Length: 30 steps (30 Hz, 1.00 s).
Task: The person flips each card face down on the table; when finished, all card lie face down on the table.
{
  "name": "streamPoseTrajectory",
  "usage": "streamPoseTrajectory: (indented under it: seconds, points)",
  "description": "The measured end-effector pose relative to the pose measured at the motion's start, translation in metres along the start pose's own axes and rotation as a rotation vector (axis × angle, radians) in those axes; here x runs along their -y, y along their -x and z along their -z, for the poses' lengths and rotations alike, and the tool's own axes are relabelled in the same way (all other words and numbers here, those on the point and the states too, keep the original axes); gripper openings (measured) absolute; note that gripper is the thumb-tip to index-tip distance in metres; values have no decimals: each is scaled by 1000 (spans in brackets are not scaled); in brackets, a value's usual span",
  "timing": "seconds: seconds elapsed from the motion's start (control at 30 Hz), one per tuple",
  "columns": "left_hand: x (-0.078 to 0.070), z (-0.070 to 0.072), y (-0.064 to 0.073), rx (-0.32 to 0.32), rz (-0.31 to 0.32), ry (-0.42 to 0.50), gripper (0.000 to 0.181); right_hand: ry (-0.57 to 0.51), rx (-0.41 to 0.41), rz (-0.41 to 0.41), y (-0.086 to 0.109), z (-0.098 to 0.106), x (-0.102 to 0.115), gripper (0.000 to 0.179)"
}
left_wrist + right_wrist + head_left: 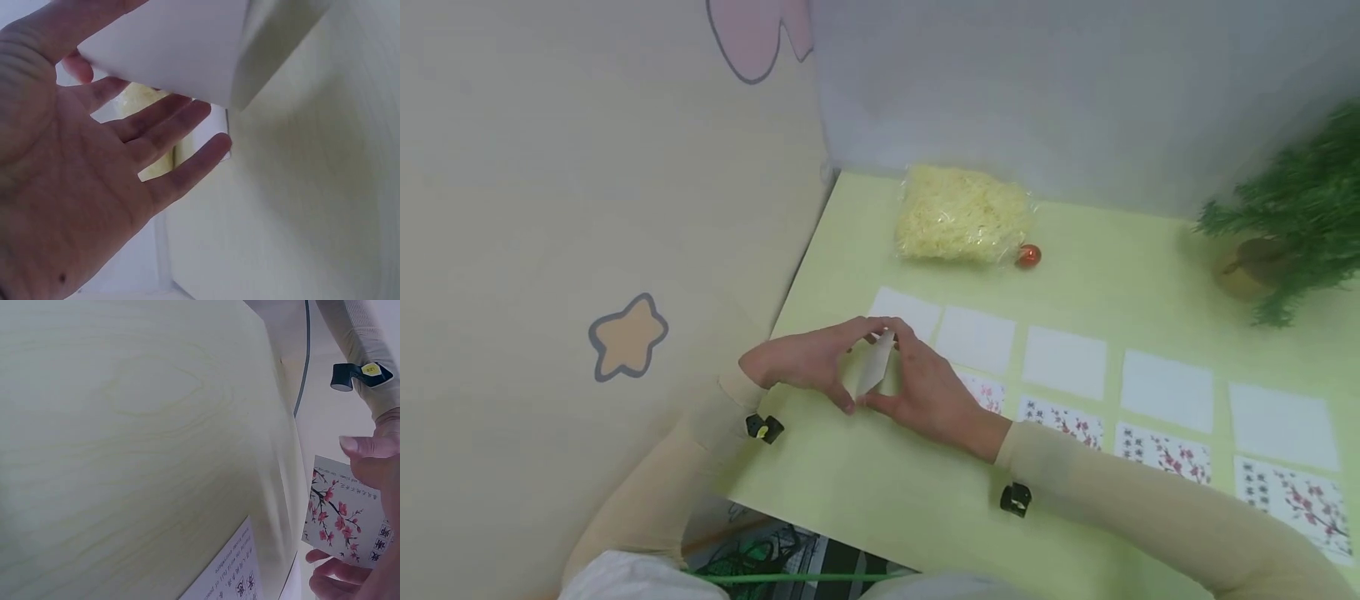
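Wall (550, 167) took up the left side, pale, cartoon shapes drawn on it. Table (850, 475) next: light yellow-green, set against it. Two cream sleeves (1120, 483) reached in over the near edge. Plant (1307, 217), bushy and green, stood at the far right. Bag (964, 215), clear plastic with yellow shreds inside, lay toward the back left of the table.

Hands after that, facing each other over the table's left part. Right hand (932, 392) was clamped on the card, thumb low, fingers at the top. Left hand (805, 358) had its fingers spread and nearly straight about the card's other side, thumb apart from them; couldn't tell how firmly it bore on the card.

Star (630, 339), orange with a grey outline, was on the wall. Five white sheets (1065, 362) lay in a slanting row; prints (1163, 450) with pink blossoms and dark characters lay in front, one partly hidden by the right hand. Card (874, 371) was between the hands, tilted, raised off the table; one face white, the other blossom-printed. Black wrist devices (1016, 499), one per arm. Ball (1028, 256), red, shiny, sat just beside the bag's right corner.
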<state>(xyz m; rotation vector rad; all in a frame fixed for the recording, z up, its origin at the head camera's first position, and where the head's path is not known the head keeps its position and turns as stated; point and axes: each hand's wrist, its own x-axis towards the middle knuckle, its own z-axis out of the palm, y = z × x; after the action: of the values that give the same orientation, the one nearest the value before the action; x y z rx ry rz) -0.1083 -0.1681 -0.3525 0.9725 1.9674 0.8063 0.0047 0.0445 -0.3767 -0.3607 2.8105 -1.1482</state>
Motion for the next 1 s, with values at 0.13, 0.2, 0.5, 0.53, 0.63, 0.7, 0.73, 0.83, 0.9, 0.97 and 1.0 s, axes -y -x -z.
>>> streamPoseTrajectory:
  seconds: [0.13, 0.2, 0.5, 0.53, 0.63, 0.7, 0.73, 0.83, 0.9, 0.97, 1.0]
  points:
    - [5, -3, -5, -16, -19, -58, 107, 14, 10, 7, -2, 1, -1, 104]
    - [5, -3, -7, -30, -34, -114, 108, 43, 7, 15, -2, 4, -2, 103]
    - [4, -4, -18, -125, -19, -439, 104, 202, -50, 108, 5, 15, -18, 75]
    - [5, -4, -19, -124, -22, -475, 102, 215, -32, 134, 5, 14, -19, 69]
    - [5, -6, -22, -121, -41, -547, 100, 310, 22, 196, 5, 11, -23, 54]
    - [5, -8, -24, -116, -46, -580, 99, 390, 55, 227, 6, 8, -26, 49]
    - [4, -9, -24, -112, -40, -584, 100, 423, 63, 241, 6, 8, -26, 49]
    - [4, -11, -24, -106, -30, -590, 99, 476, 86, 279, 7, 6, -28, 49]
    - [4, -12, -24, -101, -25, -594, 97, 480, 94, 294, 8, 6, -29, 50]
    - [4, -13, -24, -107, -31, -603, 94, 490, 102, 303, 8, 7, -30, 50]
    - [5, -13, -23, -108, -33, -605, 93, 496, 108, 305, 8, 6, -30, 50]
